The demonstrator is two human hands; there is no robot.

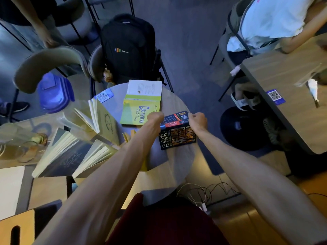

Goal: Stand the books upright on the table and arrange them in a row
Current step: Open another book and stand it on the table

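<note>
Head view: both bare forearms reach forward over the round table (177, 167).
Left hand (155, 119): fingers curled tight, gripping the left end of the black book's far edge.
Right hand (198, 122): fingers curled, pinching the right end of the same edge.
Black book (177, 137): right of table centre, held between the two hands, orange-lettered cover facing the camera. Cannot tell whether its near edge rests on the tabletop.
Green book (139, 110): far side of the table, lying flat with its cover flap folded open, its near corner just beside the left hand.
Yellow book (128, 136): table centre, mostly hidden behind the left forearm; only page tops show.
Beige book (104, 121): left part of the table, standing, pages fanned.
Blue book (67, 156): at the table's near-left edge, standing tilted, pages fanned.
Grey book (96, 156): just beside the blue book, on the side towards table centre, also standing with fanned pages.
QR sticker (104, 96): far-left rim of the table.
Backpack (129, 48): black, upright on a chair just beyond the table's far side.
Drinking glasses (26, 147): on a separate surface left of the table.
</note>
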